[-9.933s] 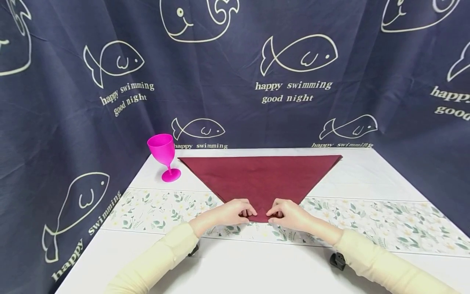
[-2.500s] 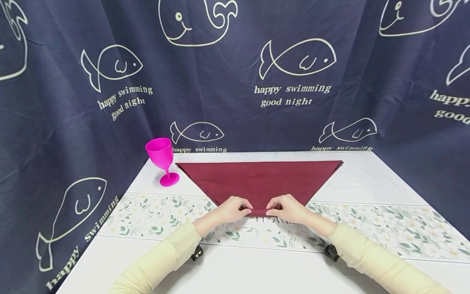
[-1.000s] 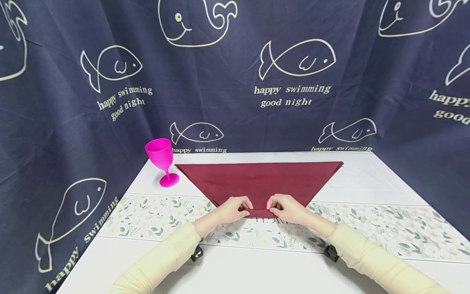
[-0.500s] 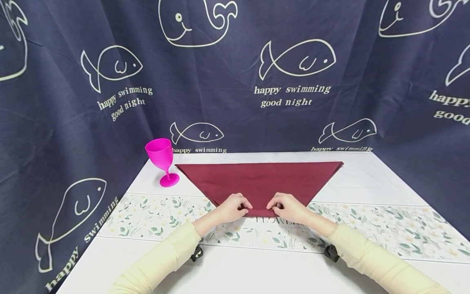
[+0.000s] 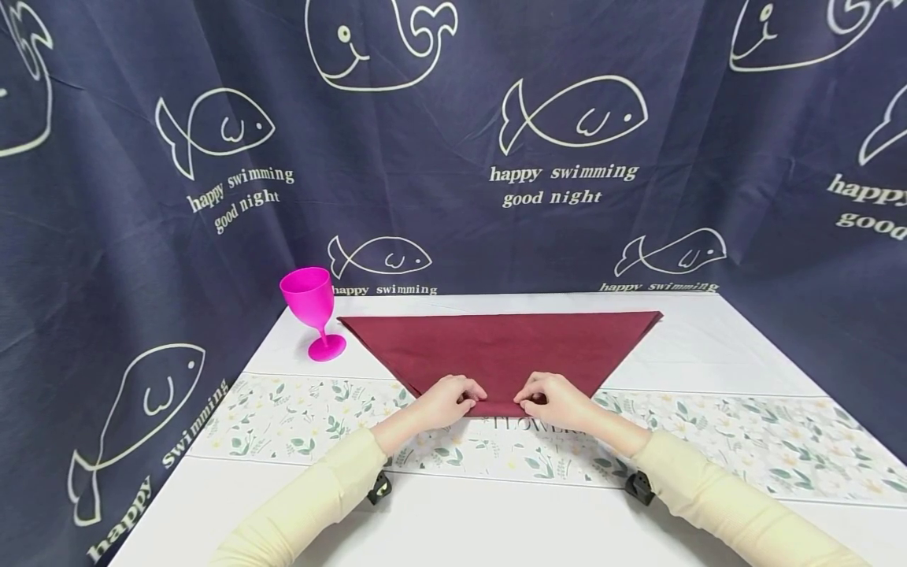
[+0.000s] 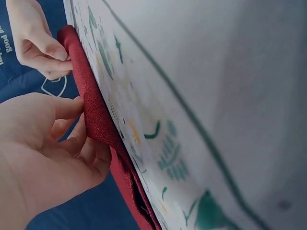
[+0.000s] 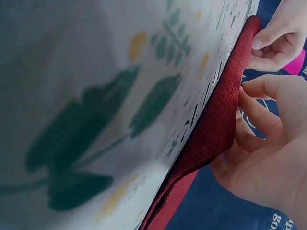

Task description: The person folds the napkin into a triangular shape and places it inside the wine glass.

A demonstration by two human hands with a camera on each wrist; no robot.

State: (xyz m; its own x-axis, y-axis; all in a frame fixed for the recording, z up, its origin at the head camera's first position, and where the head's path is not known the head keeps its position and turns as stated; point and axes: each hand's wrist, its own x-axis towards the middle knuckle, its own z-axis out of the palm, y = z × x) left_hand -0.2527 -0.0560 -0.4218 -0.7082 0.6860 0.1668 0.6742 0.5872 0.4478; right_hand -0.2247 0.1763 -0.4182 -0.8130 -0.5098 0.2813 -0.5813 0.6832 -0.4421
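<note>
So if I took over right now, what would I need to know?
Left hand: pinches the near rolled edge of the dark red napkin.
Right hand: pinches the same edge, a little to the right of the left hand.
The napkin lies on the table as a triangle, long edge at the far side, near point already turned up into a short roll or fold.
Pink goblet stands upright, untouched, by the napkin's far left corner.
Done: triangle fold, first turns at the tip. Left, probably: keep turning the edge away from you.
</note>
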